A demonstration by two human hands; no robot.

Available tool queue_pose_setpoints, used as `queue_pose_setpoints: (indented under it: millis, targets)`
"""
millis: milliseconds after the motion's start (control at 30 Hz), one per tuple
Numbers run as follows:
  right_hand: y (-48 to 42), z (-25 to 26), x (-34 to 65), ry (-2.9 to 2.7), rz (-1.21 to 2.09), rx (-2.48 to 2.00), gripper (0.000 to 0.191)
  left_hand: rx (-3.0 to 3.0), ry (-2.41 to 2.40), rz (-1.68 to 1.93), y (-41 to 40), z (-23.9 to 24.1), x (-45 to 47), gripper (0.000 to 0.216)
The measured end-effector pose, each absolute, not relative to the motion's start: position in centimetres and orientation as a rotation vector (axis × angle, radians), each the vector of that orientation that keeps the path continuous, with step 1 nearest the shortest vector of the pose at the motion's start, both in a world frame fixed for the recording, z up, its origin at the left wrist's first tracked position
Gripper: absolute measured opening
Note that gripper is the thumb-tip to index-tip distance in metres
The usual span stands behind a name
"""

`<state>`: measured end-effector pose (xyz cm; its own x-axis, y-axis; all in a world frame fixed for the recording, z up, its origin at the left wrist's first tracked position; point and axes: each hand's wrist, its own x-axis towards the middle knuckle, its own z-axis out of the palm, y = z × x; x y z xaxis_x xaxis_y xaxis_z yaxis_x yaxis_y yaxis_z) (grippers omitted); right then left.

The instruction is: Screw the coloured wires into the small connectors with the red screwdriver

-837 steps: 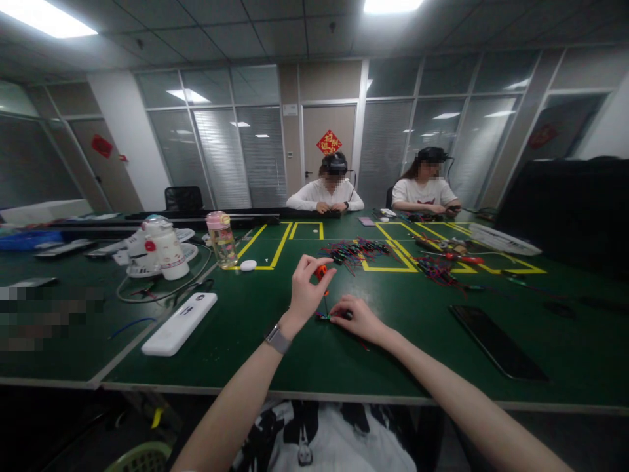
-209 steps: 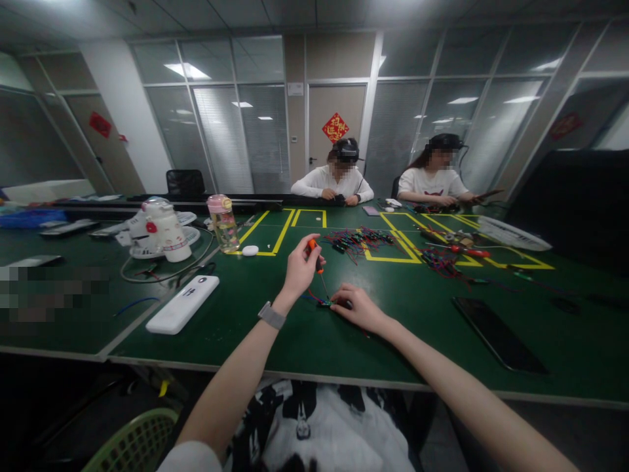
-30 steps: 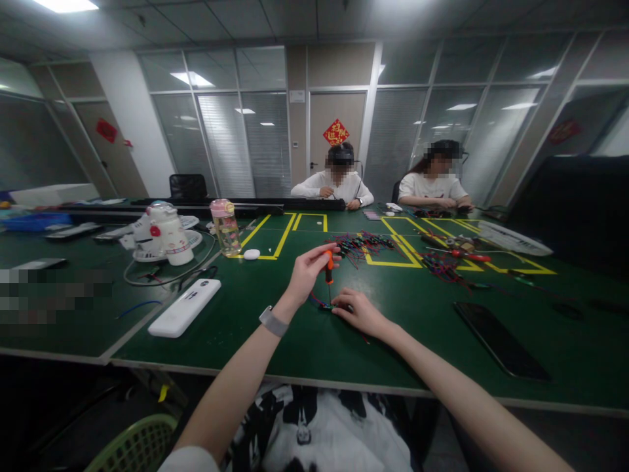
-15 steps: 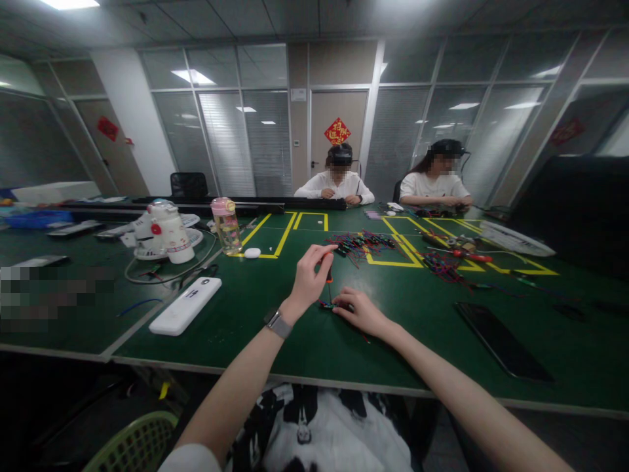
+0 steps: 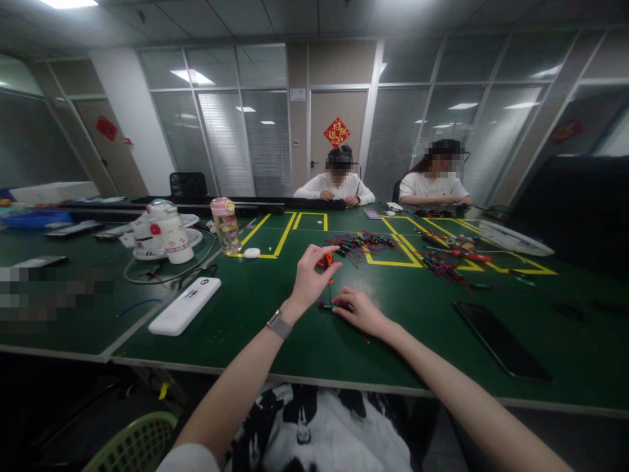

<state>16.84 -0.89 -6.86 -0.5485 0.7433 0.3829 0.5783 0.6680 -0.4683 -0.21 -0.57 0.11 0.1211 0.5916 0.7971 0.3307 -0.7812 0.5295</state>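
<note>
Above the table in front of me, my left hand (image 5: pixel 310 274) is around the orange handle of a screwdriver (image 5: pixel 329 261), its thumb and forefinger spread apart at the handle. The thin shaft points down and its tip meets a small green part with wires (image 5: pixel 325 305) on the green tabletop. Fingers of my right hand (image 5: pixel 363 312) pinch that part from the right side, and a red wire trails out under the hand. Just beyond lies a pile of small parts with red and dark wires (image 5: pixel 363 244).
To the left are a white power bank (image 5: pixel 185 306), a pink-lidded bottle (image 5: pixel 226 228) and a white bottle (image 5: pixel 173 235). A dark phone (image 5: pixel 501 341) lies at the right. Farther right sits another wire bundle (image 5: pixel 442 265) near a red-handled tool (image 5: pixel 474 256). Two people sit across the table.
My left thumb and forefinger have opened apart, showing more of the screwdriver's orange handle. My right hand and the small part have stayed in place.
</note>
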Motion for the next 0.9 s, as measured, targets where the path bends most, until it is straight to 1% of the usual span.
queue_pose_setpoints:
  millis: [133, 333, 500, 633, 900]
  targets:
    - [-0.91, -6.86, 16.86, -2.315, 0.395, -1.012, 0.013, 2.248, 0.903, 1.708, -0.97, 0.28, -0.16, 0.022]
    - [-0.83, -7.00, 16.92, -2.324, 0.404, -1.010, 0.014, 2.202, 0.734, 1.598, -0.68, 0.00, -0.18, 0.035]
    - [-0.82, -7.01, 16.92, -2.320, 0.413, -1.019, 0.014, 2.130, 0.665, 1.600, -0.47, -0.22, 0.00, 0.036]
    - [-0.79, -7.03, 16.92, -2.323, 0.405, -1.013, 0.014, 2.098, 0.718, 1.630, -0.71, -0.09, 0.19, 0.033]
    - [-0.79, -6.97, 16.90, -2.330, 0.388, -1.012, 0.014, 2.181, 0.965, 1.822, -0.60, -0.03, -0.04, 0.019]
